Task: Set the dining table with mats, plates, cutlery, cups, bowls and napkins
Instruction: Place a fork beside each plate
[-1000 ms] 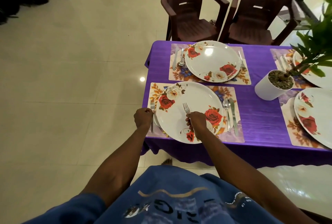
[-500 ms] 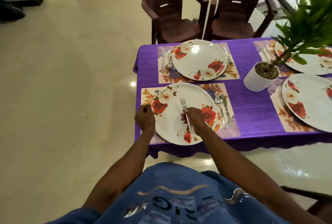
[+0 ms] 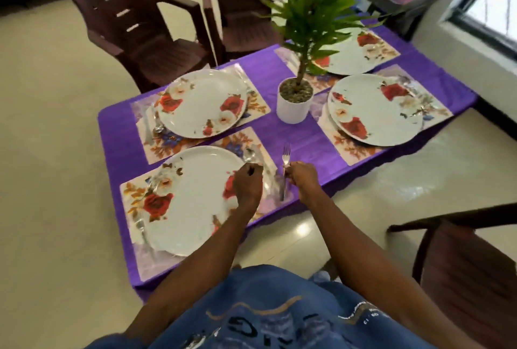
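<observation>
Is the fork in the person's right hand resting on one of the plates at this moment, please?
No, the right hand grips the fork with its tines up, over the purple tablecloth beside the near plate.

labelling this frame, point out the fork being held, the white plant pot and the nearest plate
fork (image 3: 286,156): head view, on the tines above the right hand.
white plant pot (image 3: 293,109): head view, on its front wall.
nearest plate (image 3: 195,197): head view, on its bare white centre.
</observation>
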Demonstrator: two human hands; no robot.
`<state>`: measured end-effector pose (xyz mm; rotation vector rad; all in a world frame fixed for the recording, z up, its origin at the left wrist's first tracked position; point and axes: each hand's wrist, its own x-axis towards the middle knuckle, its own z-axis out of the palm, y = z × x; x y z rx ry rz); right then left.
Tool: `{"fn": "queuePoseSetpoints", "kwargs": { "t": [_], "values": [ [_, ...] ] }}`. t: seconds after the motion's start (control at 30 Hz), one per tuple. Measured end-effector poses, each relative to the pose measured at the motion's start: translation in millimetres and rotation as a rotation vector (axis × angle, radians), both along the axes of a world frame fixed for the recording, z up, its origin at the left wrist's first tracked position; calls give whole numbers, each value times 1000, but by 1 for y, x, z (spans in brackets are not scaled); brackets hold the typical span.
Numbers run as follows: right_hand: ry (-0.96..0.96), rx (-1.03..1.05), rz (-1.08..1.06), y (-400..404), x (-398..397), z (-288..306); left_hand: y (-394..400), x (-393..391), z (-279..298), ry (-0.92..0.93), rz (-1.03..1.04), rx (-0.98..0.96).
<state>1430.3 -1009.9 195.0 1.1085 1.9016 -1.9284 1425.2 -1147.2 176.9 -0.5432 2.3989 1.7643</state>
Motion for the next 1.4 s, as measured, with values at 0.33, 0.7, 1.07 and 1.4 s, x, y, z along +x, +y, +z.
{"fn": "queuePoseSetpoints", "kwargs": {
  "t": [0.33, 0.7, 1.07, 1.4],
  "values": [
    [31, 28, -31, 201, -7, 20, 211, -9, -8, -27, -332, 42],
    [5, 83, 236, 236, -61, 37, 253, -51, 13, -91, -147, 107],
    [8, 235, 399, 276, -141, 6, 270, -99, -20, -180, 142, 147],
    [24, 308, 503, 293, -150, -1, 285, -116, -42, -391, 382, -71]
  ]
}}
